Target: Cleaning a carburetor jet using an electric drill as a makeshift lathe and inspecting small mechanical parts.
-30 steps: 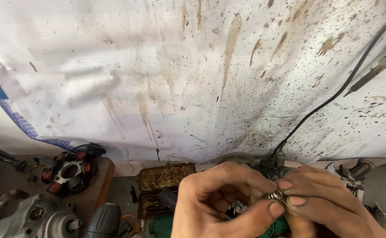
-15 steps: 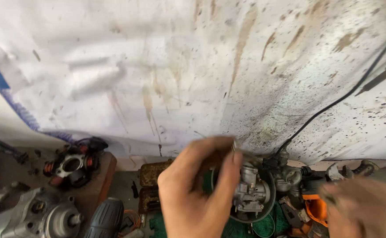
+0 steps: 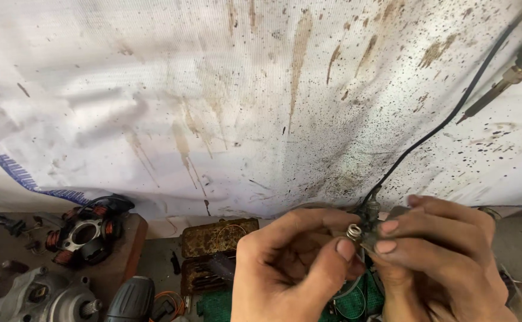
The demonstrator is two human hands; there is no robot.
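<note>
Left hand: low in the view at about 6 o'clock, fingers curled, thumb and forefinger pressed together on a small coil spring.

Right hand: at about 5 o'clock, touching the left hand fingertip to fingertip, fingers bent and pinching a small dark metal fitting just beside the spring; how much of the fitting it grips cannot be told, since the fingers cover it.

Small coil spring: silvery, sits between the two thumbs where the hands meet, at the 2 o'clock edge of the left hand and the 10 o'clock edge of the right.

Black cable: runs from the fitting up toward 1 o'clock, across the sheet to the upper right corner.

Green mesh: under both hands, mostly hidden by them.

Rusty metal box: at 9 o'clock of the left hand, near it, lid open, contents dark and unclear.

Stator with copper windings: further out at 9 o'clock, on a reddish board.

Grey engine casing: at 8 o'clock, lower left corner.

Dark ribbed grip: between the casing and the box.

Stained white sheet: fills the upper view from 9 to 3 o'clock, spattered brown and black.

Pointed metal tool: at 2 o'clock, lying on the sheet, well apart from the hands.
</note>
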